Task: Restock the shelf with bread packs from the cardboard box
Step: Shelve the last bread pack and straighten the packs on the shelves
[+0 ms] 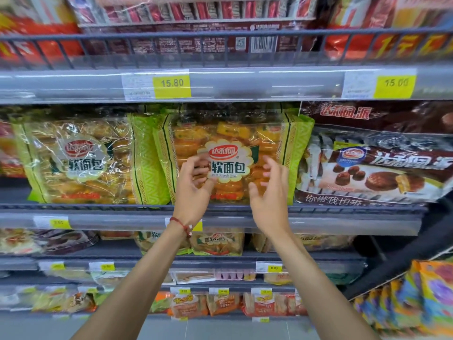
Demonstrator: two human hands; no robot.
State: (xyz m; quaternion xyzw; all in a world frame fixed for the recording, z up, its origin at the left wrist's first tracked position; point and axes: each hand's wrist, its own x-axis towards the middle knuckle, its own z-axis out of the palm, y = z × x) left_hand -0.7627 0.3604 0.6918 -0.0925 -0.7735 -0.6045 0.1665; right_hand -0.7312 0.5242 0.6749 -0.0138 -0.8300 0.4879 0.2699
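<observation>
Bread pack: a green-edged clear bag of soft rolls (235, 133) stands upright on the middle shelf (98, 207), label facing out.
Neighbours: a matching bread pack (81, 158) stands just beside it on the left, and a brown pack of chocolate cakes (375, 168) leans on the right.
Left hand: the left hand (193, 192) is raised before the label with loosely curled fingers (199, 168) that grip nothing; whether the tips touch the wrapper cannot be told.
Right hand: the right hand (268, 195) is raised beside it, palm turned inward and fingers (270, 165) spread and gently bent, close to the wrapper and clasping nothing.
Wrist: a red cord bracelet (182, 225) circles the left wrist.
Above: a yellow price tag (171, 83) reads 15.80 on the upper shelf edge.
Below: more bagged bread (217, 241) lies on the lower shelf.
</observation>
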